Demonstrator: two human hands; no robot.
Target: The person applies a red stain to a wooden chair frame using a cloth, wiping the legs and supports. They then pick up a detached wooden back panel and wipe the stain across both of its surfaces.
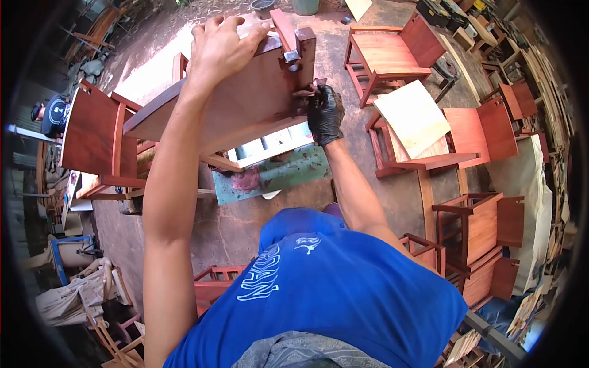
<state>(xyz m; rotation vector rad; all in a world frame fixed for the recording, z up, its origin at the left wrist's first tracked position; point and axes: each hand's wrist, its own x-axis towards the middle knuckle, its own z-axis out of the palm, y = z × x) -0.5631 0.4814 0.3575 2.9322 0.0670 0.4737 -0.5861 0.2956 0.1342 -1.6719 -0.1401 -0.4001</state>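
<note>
A reddish-brown wooden furniture piece point(239, 98) with a broad flat panel is tilted up in front of me. Bare, my left hand point(224, 49) is on its upper edge, fingers bent over the far side and thumb toward the right. A short leg or rail point(284, 30) juts up beside that thumb. My right hand point(326, 113), in a black glove, is closed around a small stained rag point(318, 86) against the piece's right end. Dark, wet-looking stain marks the wood there. The fingertips of my right hand are partly hidden.
Below the piece lies a stained green board point(291, 172) with a pink cloth point(246, 180). Reddish wooden chairs stand left point(98, 132) and right point(383, 49); a pale board point(414, 116) rests on one. Another person point(54, 116) is at far left. Timber point(552, 80) is stacked along the right.
</note>
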